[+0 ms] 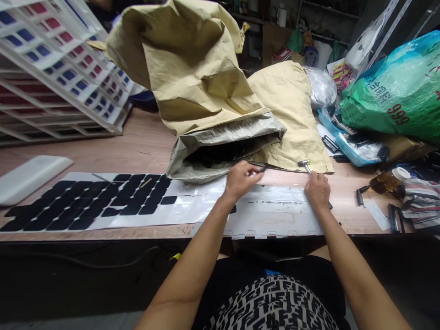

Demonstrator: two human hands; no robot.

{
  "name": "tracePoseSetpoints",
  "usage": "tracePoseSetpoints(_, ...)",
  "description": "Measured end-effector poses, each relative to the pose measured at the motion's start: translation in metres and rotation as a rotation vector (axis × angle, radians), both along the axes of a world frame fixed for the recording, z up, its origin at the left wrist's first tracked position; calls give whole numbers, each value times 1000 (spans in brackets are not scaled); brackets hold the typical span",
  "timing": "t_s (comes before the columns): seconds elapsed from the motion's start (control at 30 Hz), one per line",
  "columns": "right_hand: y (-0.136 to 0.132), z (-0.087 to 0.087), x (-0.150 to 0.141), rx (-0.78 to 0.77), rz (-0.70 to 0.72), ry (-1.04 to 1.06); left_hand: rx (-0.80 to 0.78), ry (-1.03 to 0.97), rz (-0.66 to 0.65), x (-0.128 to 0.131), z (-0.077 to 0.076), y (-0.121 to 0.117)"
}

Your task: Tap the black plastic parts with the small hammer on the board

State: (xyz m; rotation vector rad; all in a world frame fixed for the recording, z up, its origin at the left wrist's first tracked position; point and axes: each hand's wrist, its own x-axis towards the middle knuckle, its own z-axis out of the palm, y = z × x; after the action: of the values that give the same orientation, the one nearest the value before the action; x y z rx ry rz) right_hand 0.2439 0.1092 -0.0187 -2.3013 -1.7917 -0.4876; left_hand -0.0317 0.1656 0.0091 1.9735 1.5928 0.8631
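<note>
My left hand is closed in a pinch in front of the open mouth of a kraft paper sack. A small black piece shows at its fingertips, too blurred to make out fully. My right hand is wrapped around the handle of a small hammer, its metal head pointing away from me. Under both hands lies a pale board at the table's front edge. Left of it, rows of flat black rounded pieces stick to a white sheet.
A second kraft sack lies behind the hammer. White plastic crates stand at the left, near a white block. At the right are a green plastic bag, a blue basket, a brown bottle and striped cloth.
</note>
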Motion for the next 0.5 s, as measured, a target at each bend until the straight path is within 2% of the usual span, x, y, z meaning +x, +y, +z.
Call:
tracePoseSetpoints(0.07,0,0,0,0,-2,-4,9,19,-296,19,-5,-17)
tracePoseSetpoints(0.13,-1,0,1,-3,-5,-7,36,79,-446,37,-14,-27)
tracePoseSetpoints(0.23,-2,-2,1,-4,-4,-6,68,78,-503,53,-30,-29)
tracePoseSetpoints(0.33,0,-3,1,8,-7,-1,50,-34,-523,53,-43,-24)
tracePoseSetpoints(0.43,3,0,3,6,-17,52,23,-123,-536,49,-48,-21)
tracePoseSetpoints(0.5,1,8,4,-9,-23,159,18,-158,-532,47,-47,-20)
